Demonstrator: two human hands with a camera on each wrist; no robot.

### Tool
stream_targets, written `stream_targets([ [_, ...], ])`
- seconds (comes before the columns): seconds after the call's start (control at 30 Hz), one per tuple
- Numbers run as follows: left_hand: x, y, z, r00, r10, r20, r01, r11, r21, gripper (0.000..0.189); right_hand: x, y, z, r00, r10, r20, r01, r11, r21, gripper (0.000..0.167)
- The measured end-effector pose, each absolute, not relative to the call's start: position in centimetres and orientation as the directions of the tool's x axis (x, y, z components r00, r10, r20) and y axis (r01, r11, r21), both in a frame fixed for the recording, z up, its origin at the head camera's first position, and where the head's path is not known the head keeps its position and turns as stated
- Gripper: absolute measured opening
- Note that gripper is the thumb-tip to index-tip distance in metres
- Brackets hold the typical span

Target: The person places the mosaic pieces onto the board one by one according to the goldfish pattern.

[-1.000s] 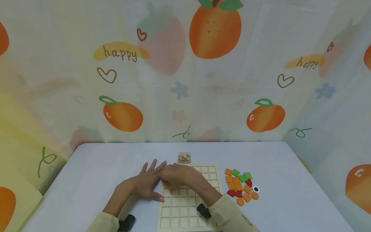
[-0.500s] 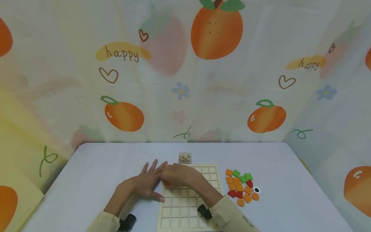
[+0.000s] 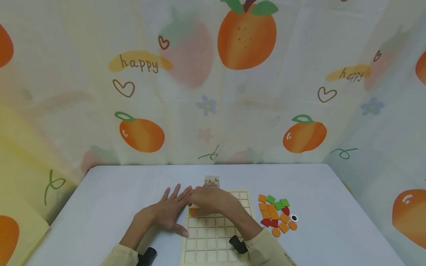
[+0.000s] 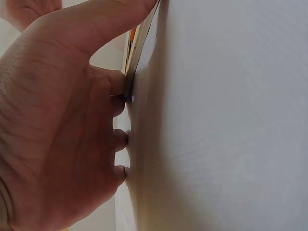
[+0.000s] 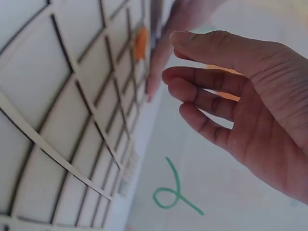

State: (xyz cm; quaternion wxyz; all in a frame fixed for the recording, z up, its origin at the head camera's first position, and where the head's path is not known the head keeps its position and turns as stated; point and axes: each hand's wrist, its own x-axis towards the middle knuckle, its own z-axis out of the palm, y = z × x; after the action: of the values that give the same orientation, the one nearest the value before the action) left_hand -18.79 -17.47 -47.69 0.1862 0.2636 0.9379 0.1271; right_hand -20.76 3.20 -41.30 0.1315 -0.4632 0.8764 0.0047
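Right hand [image 3: 216, 200] has lifted off the orange tile [image 3: 193, 212], fingers relaxed and empty, leaving it in the left column of the grid board [image 3: 212, 244], apparently seated; left hand [image 3: 167, 213], fingers spread, rests at the board's edge.

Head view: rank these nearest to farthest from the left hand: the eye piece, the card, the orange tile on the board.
1. Orange tile: on the board, just right of the left hand.
2. Card: past the board's far edge, farther right.
3. Eye piece: far right, among the loose pieces.
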Motion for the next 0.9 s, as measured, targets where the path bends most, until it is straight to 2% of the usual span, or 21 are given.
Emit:
stream_targets([
  [0.13, -18.6, -17.3, -47.5, -0.801, 0.518, -0.299, 0.428, 0.846, 0.318, 0.135, -20.3, 4.5, -40.3, -0.542, -0.819, -0.186, -0.831, 0.556, -0.028, 0.025],
  [0.27, -18.4, -17.2, -47.4, -0.806, 0.512, -0.295, 0.427, 0.85, 0.309, 0.135, -20.0, 6.1, -39.7, -0.538, -0.829, -0.148, -0.842, 0.538, 0.045, 0.023],
  [0.9, -18.7, -17.2, -47.8, -0.808, 0.513, -0.289, 0.432, 0.851, 0.3, 0.136, -18.7, 14.8, -37.9, -0.659, -0.747, -0.085, -0.747, 0.663, -0.042, 0.023],
])
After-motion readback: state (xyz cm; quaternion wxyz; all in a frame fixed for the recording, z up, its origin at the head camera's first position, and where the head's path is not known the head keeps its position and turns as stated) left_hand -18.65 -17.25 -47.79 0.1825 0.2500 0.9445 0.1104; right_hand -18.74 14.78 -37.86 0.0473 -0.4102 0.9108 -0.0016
